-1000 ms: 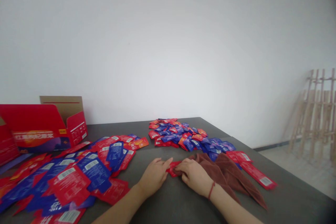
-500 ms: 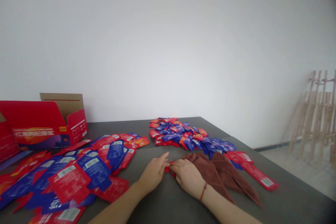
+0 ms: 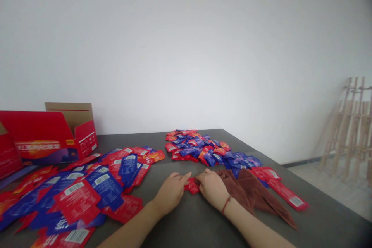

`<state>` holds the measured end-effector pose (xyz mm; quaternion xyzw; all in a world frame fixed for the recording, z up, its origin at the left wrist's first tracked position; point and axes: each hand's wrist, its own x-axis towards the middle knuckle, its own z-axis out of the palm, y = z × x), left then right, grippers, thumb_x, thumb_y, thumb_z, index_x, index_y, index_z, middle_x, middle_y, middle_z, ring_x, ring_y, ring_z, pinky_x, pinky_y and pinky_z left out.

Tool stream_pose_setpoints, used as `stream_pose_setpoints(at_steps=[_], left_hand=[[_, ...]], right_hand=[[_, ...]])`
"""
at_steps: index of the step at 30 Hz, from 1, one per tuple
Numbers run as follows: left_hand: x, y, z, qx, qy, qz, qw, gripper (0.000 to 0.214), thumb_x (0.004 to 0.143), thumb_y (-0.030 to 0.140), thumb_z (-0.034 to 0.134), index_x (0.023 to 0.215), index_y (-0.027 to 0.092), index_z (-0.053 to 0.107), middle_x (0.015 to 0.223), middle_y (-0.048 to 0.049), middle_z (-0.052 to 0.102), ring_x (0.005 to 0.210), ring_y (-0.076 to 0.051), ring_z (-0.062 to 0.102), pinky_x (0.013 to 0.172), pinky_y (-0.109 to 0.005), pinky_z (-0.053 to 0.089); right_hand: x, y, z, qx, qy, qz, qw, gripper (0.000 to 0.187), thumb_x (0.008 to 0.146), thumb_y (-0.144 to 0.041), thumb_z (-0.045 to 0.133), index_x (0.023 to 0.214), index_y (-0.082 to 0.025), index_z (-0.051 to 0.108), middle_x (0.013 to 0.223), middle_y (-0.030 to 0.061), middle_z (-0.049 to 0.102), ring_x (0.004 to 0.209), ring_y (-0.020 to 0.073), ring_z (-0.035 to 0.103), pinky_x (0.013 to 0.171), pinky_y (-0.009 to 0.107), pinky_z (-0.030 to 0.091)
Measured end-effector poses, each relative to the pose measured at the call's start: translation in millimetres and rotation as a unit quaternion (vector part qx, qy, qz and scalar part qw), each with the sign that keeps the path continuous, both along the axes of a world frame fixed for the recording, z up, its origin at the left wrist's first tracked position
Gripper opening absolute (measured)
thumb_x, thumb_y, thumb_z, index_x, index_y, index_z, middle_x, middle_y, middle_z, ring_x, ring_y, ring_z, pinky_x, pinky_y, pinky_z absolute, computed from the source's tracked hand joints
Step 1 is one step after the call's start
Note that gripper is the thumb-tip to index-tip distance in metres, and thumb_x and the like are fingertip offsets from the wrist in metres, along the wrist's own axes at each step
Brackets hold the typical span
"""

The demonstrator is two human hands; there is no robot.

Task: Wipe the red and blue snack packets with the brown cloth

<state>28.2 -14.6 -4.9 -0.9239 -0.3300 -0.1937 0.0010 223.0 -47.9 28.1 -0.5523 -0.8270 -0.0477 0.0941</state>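
Observation:
A small red packet (image 3: 192,186) lies flat on the dark grey table between my two hands. At its left edge, the closed fingers of my left hand (image 3: 171,192) hold it against the tabletop. My right hand (image 3: 213,189) is closed on a brown cloth (image 3: 247,190), part of which is bunched under the fingers at the packet's right side. The rest of the cloth trails out to the right in loose folds. My right fingertips are partly lost in the cloth and the packet's edge.
Large red and blue packets (image 3: 77,199) cover the table's left side. Behind them stands an open red carton (image 3: 43,133). Smaller packets are heaped (image 3: 197,147) beyond my hands. A long red packet (image 3: 287,193) lies near the right edge. Wooden racks (image 3: 348,131) stand on the floor at right.
My right hand has slid slightly rightward and up with the cloth, uncovering more of the red packet. The cloth's tail has shifted right. My left hand has barely moved.

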Motion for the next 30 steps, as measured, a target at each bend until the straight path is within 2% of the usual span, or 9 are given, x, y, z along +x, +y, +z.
stream_pose_setpoints(at_steps=[3, 7, 13, 16, 20, 24, 27, 30], left_hand=[[0.6, 0.7, -0.3, 0.009, 0.011, -0.001, 1.000, 0.059, 0.083, 0.004, 0.039, 0.140, 0.016, 0.034, 0.121, -0.0085, 0.063, 0.111, -0.020, 0.058, 0.104, -0.041, 0.034], [-0.3, 0.2, -0.8, 0.018, 0.006, 0.002, 1.000, 0.060, 0.082, 0.004, 0.040, 0.140, 0.018, 0.035, 0.122, -0.0085, 0.062, 0.112, -0.020, 0.057, 0.107, -0.042, 0.031], [-0.4, -5.6, 3.9, 0.007, 0.002, 0.009, 1.000, 0.056, 0.082, 0.005, 0.045, 0.137, 0.017, 0.039, 0.121, -0.0080, 0.063, 0.113, -0.020, 0.057, 0.109, -0.042, 0.029], [0.2, -2.9, 2.6, -0.028, -0.032, 0.024, 0.999, 0.057, 0.080, 0.007, 0.049, 0.135, 0.019, 0.041, 0.117, -0.0050, 0.067, 0.113, -0.020, 0.056, 0.108, -0.042, 0.030], [0.0, 4.6, -3.5, -0.065, -0.080, 0.056, 0.993, 0.058, 0.079, 0.009, 0.051, 0.136, 0.019, 0.041, 0.119, -0.0054, 0.066, 0.116, -0.021, 0.054, 0.104, -0.039, 0.035], [-1.1, 8.1, -8.7, -0.060, -0.087, 0.051, 0.993, 0.065, 0.077, 0.007, 0.049, 0.139, 0.019, 0.036, 0.128, -0.0061, 0.060, 0.118, -0.020, 0.052, 0.104, -0.037, 0.036], [-1.3, 7.4, -8.1, -0.049, -0.058, 0.024, 0.997, 0.068, 0.077, 0.005, 0.046, 0.142, 0.022, 0.031, 0.130, -0.0046, 0.058, 0.120, -0.018, 0.051, 0.108, -0.040, 0.031], [-0.7, 4.5, -3.6, -0.038, -0.016, 0.029, 0.999, 0.065, 0.079, 0.004, 0.043, 0.141, 0.021, 0.033, 0.132, -0.0061, 0.057, 0.121, -0.017, 0.051, 0.110, -0.043, 0.026]], right_hand=[[-7.6, 7.0, -2.6, -0.007, -0.003, 0.042, 0.999, 0.025, 0.085, -0.012, 0.045, 0.092, -0.018, 0.068, 0.094, 0.0060, 0.069, 0.095, 0.0211, 0.053, 0.082, 0.030, 0.036], [-15.7, 11.8, -7.1, -0.001, -0.002, 0.067, 0.998, 0.027, 0.090, -0.015, 0.044, 0.106, -0.019, 0.065, 0.102, 0.0060, 0.067, 0.100, 0.0206, 0.051, 0.084, 0.031, 0.036], [5.1, 17.2, -10.6, 0.026, 0.015, -0.019, 0.999, 0.030, 0.091, -0.010, 0.038, 0.097, -0.014, 0.068, 0.102, 0.0138, 0.062, 0.099, 0.0252, 0.050, 0.082, 0.035, 0.038], [11.2, 13.2, -12.0, 0.030, 0.023, -0.030, 0.999, 0.033, 0.087, -0.002, 0.036, 0.098, -0.011, 0.065, 0.097, 0.0132, 0.062, 0.093, 0.0230, 0.053, 0.084, 0.033, 0.038], [-6.1, 4.9, -14.7, 0.022, 0.030, 0.032, 0.999, 0.029, 0.087, -0.002, 0.039, 0.092, -0.014, 0.064, 0.093, 0.0072, 0.064, 0.090, 0.0190, 0.054, 0.086, 0.029, 0.037], [-27.4, 4.9, -15.4, 0.013, 0.029, 0.098, 0.995, 0.024, 0.090, -0.008, 0.042, 0.092, -0.014, 0.065, 0.096, 0.0075, 0.065, 0.091, 0.0193, 0.054, 0.086, 0.028, 0.037], [-29.4, 6.2, -13.6, 0.008, 0.034, 0.121, 0.992, 0.025, 0.090, -0.009, 0.041, 0.091, -0.015, 0.065, 0.096, 0.0069, 0.065, 0.092, 0.0185, 0.054, 0.086, 0.027, 0.038], [-20.9, 2.3, -10.2, 0.002, 0.043, 0.129, 0.991, 0.026, 0.088, -0.007, 0.042, 0.086, -0.017, 0.066, 0.092, 0.0040, 0.067, 0.088, 0.0165, 0.055, 0.084, 0.025, 0.038]])
